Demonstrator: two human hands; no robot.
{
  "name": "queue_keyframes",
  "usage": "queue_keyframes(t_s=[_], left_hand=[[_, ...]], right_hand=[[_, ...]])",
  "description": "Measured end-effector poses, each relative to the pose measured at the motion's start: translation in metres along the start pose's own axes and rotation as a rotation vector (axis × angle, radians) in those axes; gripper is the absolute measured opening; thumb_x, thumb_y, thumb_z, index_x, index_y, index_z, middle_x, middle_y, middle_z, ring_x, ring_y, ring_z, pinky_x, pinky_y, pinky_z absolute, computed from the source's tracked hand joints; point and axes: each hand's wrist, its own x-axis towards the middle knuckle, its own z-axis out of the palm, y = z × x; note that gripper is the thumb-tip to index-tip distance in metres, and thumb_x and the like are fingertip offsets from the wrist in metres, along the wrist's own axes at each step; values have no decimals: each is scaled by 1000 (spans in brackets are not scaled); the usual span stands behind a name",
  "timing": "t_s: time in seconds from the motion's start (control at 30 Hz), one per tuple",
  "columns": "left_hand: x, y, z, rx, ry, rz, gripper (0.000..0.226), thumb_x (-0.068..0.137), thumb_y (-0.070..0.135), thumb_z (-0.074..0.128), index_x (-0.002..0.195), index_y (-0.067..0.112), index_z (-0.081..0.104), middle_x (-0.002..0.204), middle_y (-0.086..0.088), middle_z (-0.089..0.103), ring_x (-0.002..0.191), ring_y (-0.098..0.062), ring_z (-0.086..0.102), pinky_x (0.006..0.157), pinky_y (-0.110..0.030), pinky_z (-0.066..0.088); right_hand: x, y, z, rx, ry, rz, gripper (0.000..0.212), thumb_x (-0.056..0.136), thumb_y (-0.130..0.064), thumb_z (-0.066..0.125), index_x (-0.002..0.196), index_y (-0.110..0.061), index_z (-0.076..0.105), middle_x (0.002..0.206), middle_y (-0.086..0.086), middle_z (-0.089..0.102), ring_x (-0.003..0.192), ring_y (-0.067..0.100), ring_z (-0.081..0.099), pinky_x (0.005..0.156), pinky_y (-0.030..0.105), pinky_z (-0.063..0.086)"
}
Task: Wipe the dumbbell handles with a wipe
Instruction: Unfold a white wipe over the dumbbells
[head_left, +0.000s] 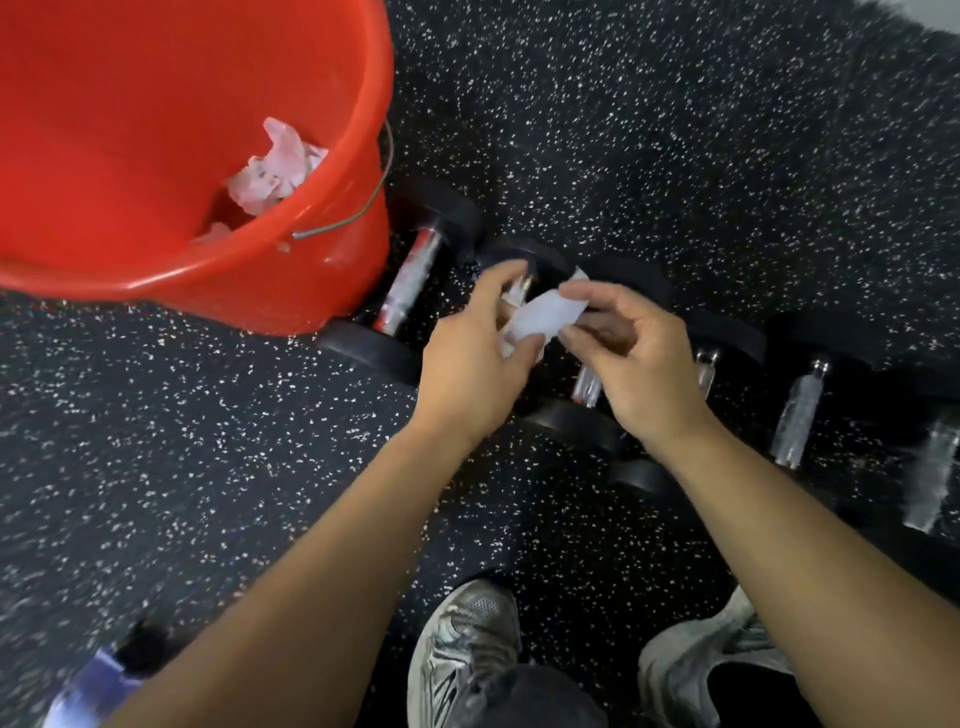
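A white wipe (545, 314) is held between both hands above the row of black dumbbells. My left hand (475, 364) pinches its lower left part, and my right hand (631, 358) pinches its right edge with thumb and fingers. Under the hands lies a dumbbell whose chrome handle (587, 387) shows only partly. Another dumbbell with a chrome handle (413, 283) lies to the left, against the bucket. Further handles (797, 415) (932, 480) lie to the right.
A red bucket (291, 275) with crumpled used wipes (275, 169) inside stands at the upper left on the black speckled rubber floor (675, 130). My two grey sneakers (467, 639) (717, 654) are at the bottom. A blurred purple object (93, 691) sits at the bottom left.
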Motion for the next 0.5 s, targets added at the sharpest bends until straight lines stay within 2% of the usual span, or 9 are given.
queue_keyframes(t_s=[0.1, 0.17, 0.23, 0.3, 0.33, 0.37, 0.4, 0.43, 0.5], left_hand=[[-4, -5, -5, -172, 52, -55, 64, 89, 19, 79, 144, 33, 48, 85, 7, 71, 82, -13, 68, 83, -37, 56], [-6, -5, -9, -290, 72, -88, 61, 90, 15, 78, 142, 30, 50, 84, -4, 74, 79, -21, 69, 74, -30, 54], [-9, -5, -14, -390, 85, -117, 55, 95, 14, 74, 140, 32, 48, 90, -20, 74, 79, -36, 69, 69, -31, 54], [-12, -6, -18, -442, 86, -123, 51, 100, 14, 67, 142, 33, 46, 90, -30, 71, 78, -47, 67, 71, -41, 57], [-14, -7, -20, -448, 84, -122, 50, 101, 14, 65, 143, 32, 45, 88, -34, 69, 77, -48, 67, 75, -46, 58], [-16, -7, -22, -445, 86, -120, 49, 102, 14, 64, 144, 31, 45, 86, -36, 67, 74, -42, 67, 78, -46, 58], [-17, -8, -24, -436, 95, -118, 50, 102, 12, 63, 145, 28, 46, 83, -36, 65, 71, -28, 66, 78, -40, 58], [-18, -9, -26, -430, 103, -117, 51, 102, 11, 63, 147, 26, 46, 81, -35, 65, 70, -16, 63, 74, -33, 56], [-20, -11, -30, -445, 109, -113, 56, 100, 8, 65, 150, 24, 44, 82, -28, 68, 68, -18, 62, 68, -35, 53]], right_hand=[[-2, 4, 19, -64, 37, -96, 40, 95, -6, 68, 130, -25, 67, 119, -5, 73, 106, 13, 71, 99, 37, 57], [-3, 4, 30, -75, 66, -119, 40, 100, -8, 63, 137, -21, 64, 123, -9, 72, 113, 8, 69, 102, 33, 55], [-4, 3, 40, -58, 45, -111, 41, 105, -15, 56, 145, -22, 57, 126, -12, 70, 118, 5, 66, 109, 33, 50], [-5, 2, 47, -75, -16, -113, 44, 108, -22, 51, 151, -29, 48, 104, -26, 65, 101, -5, 62, 102, 27, 49], [-5, 2, 49, -91, -51, -118, 46, 108, -23, 50, 153, -34, 42, 91, -31, 58, 90, -10, 58, 93, 19, 46], [-6, 1, 52, -108, -77, -124, 47, 108, -24, 49, 153, -36, 39, 85, -33, 52, 85, -13, 54, 87, 14, 43], [-6, -1, 54, -119, -91, -135, 47, 109, -24, 49, 153, -36, 39, 89, -33, 52, 87, -14, 54, 86, 10, 41], [-7, -2, 55, -125, -93, -146, 45, 108, -24, 49, 152, -33, 42, 102, -31, 56, 96, -15, 55, 89, 8, 40], [-7, -4, 57, -109, -87, -151, 43, 108, -21, 50, 151, -27, 47, 133, -18, 59, 122, -13, 51, 101, 6, 37]])
